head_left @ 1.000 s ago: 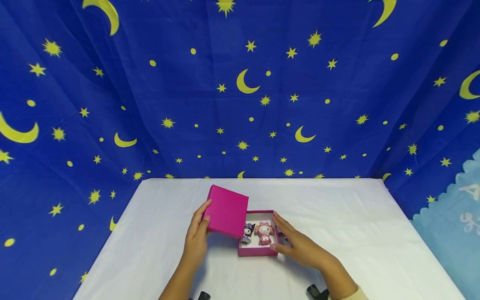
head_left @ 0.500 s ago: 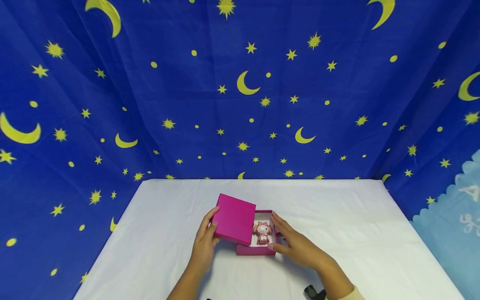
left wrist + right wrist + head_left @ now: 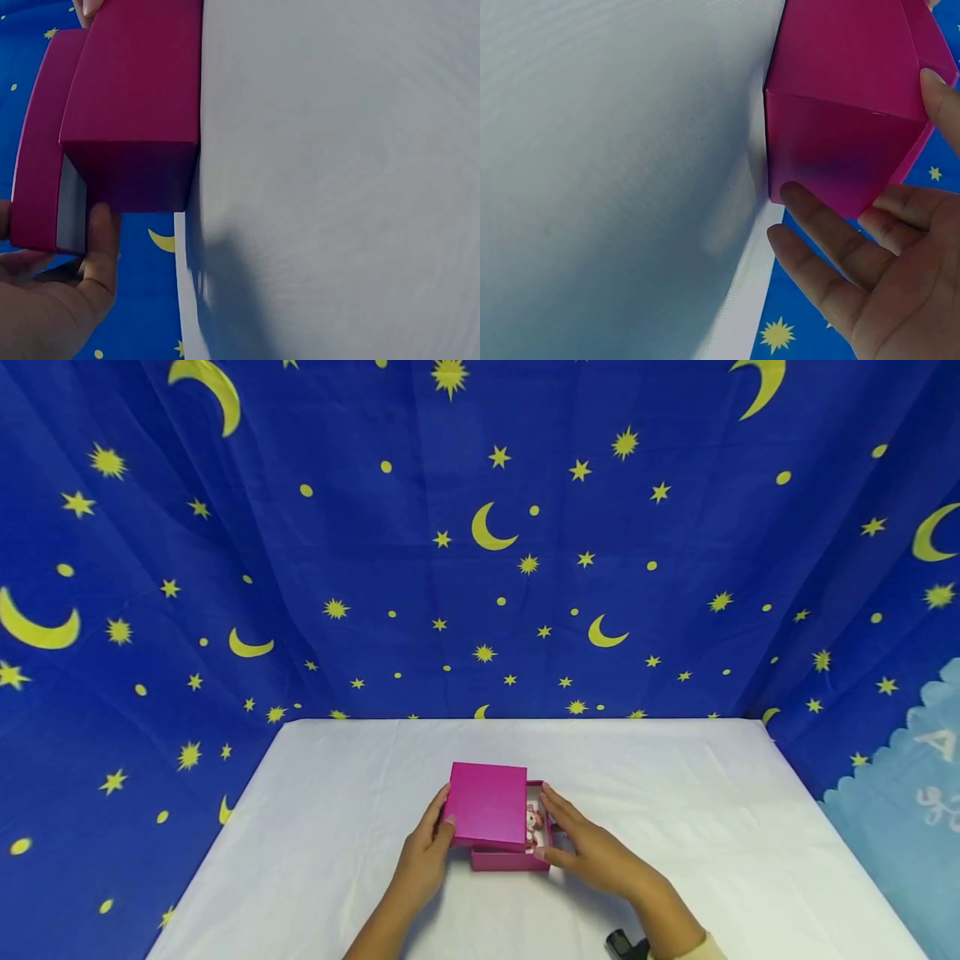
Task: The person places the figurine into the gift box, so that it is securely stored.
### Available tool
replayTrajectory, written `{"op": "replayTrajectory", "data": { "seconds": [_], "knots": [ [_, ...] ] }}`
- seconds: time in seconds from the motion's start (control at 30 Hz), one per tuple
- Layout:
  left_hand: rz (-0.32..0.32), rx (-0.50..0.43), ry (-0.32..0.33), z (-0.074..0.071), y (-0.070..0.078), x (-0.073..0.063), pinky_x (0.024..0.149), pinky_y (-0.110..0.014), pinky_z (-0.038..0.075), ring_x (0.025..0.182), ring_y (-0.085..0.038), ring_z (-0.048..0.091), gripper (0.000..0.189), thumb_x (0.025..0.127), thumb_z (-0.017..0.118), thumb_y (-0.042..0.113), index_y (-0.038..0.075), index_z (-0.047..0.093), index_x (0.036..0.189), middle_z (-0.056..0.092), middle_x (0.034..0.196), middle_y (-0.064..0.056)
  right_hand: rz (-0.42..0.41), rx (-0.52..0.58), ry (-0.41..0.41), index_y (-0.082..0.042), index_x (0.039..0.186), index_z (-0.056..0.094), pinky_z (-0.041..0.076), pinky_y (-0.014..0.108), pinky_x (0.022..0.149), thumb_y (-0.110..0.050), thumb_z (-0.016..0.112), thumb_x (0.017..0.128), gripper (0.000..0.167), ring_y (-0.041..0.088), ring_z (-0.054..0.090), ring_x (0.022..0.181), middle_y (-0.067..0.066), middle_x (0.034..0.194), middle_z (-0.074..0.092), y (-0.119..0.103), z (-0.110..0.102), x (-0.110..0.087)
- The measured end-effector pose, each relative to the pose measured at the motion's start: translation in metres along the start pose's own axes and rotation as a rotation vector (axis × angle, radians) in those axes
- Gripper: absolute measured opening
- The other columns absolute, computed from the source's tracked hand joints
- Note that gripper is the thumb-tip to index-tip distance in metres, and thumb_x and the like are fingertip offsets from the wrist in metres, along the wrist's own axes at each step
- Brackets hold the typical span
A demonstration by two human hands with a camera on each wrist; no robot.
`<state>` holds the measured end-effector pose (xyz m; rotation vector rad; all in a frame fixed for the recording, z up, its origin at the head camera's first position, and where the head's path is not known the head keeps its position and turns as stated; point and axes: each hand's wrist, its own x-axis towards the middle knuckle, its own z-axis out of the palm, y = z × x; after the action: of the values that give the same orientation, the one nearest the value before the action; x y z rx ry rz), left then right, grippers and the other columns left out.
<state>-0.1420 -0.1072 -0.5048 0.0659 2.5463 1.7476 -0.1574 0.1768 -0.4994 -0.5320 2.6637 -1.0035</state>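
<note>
A magenta box (image 3: 510, 862) sits on the white tabletop, its square lid (image 3: 487, 806) slanting over it and covering most of the opening. My left hand (image 3: 422, 864) grips the lid by its left side; in the left wrist view, fingers and thumb hold the lid's wall (image 3: 45, 150). At the right end, a pink figurine (image 3: 533, 827) shows partly through the remaining gap. My right hand (image 3: 600, 853) holds the box's right side, thumb at the near corner and fingers toward the far one. In the right wrist view, its thumb lies against the box's upper edge (image 3: 900, 112).
White cloth (image 3: 675, 777) covers the table. A blue curtain (image 3: 420, 568) with yellow stars and moons hangs behind and at the sides. Pale blue scalloped cloth (image 3: 900, 802) hangs at the right. A black device (image 3: 626, 945) shows beside my right wrist.
My left hand has moved the lid right and down over the box, turning it straighter. The dark-and-purple figurine is now hidden beneath it, the pink one partly. My right hand stays at the box.
</note>
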Motion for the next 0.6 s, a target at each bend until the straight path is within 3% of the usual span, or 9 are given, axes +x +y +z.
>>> {"op": "replayTrajectory", "data": {
  "seconds": [0.1, 0.2, 0.33, 0.47, 0.6],
  "knots": [
    [0.008, 0.040, -0.006, 0.0009, -0.0001, 0.0001, 0.113, -0.054, 0.045, 0.138, -0.035, 0.050, 0.055, 0.107, 0.046, 0.043, 0.033, 0.031, 0.159, 0.041, 0.161, -0.010, -0.006, -0.007, 0.000, -0.028, 0.163, 0.016, 0.034, 0.061, 0.119, -0.060, 0.062, 0.093, 0.090, 0.032, 0.030, 0.153, -0.007, 0.172, 0.011, -0.0005, -0.0003, -0.0002],
    [0.028, 0.036, -0.021, 0.0006, 0.0000, 0.0008, 0.095, -0.035, 0.056, 0.116, -0.023, 0.060, 0.057, 0.106, 0.050, 0.042, 0.031, 0.034, 0.159, 0.049, 0.153, -0.011, -0.007, -0.013, 0.001, -0.029, 0.163, 0.016, 0.035, 0.061, 0.118, -0.061, 0.062, 0.092, 0.091, 0.033, 0.032, 0.153, -0.007, 0.172, 0.012, -0.0009, -0.0008, 0.0000],
    [0.034, -0.002, -0.030, 0.0003, 0.0006, 0.0016, 0.081, -0.018, 0.057, 0.104, -0.015, 0.059, 0.057, 0.105, 0.054, 0.037, 0.027, 0.036, 0.158, 0.051, 0.147, -0.013, -0.014, -0.007, 0.016, -0.030, 0.163, 0.017, 0.036, 0.061, 0.118, -0.061, 0.065, 0.091, 0.092, 0.031, 0.035, 0.152, -0.006, 0.171, 0.016, -0.0005, -0.0016, 0.0003],
    [0.040, 0.032, -0.009, 0.0004, -0.0001, 0.0016, 0.084, -0.020, 0.053, 0.103, -0.012, 0.056, 0.058, 0.103, 0.057, 0.040, 0.028, 0.038, 0.157, 0.052, 0.146, -0.009, -0.055, 0.006, 0.030, -0.034, 0.163, 0.015, 0.035, 0.061, 0.119, -0.056, 0.067, 0.092, 0.090, 0.029, 0.030, 0.154, -0.006, 0.171, 0.016, 0.0012, -0.0021, 0.0003],
    [0.041, 0.052, -0.008, 0.0012, -0.0008, 0.0014, 0.079, -0.020, 0.050, 0.100, -0.011, 0.054, 0.062, 0.100, 0.060, 0.046, 0.028, 0.040, 0.156, 0.055, 0.143, -0.007, -0.091, 0.009, 0.037, -0.033, 0.163, 0.016, 0.031, 0.059, 0.121, -0.038, 0.066, 0.097, 0.082, 0.027, 0.022, 0.157, -0.008, 0.172, 0.012, 0.0015, -0.0020, 0.0001]
  ]
}}
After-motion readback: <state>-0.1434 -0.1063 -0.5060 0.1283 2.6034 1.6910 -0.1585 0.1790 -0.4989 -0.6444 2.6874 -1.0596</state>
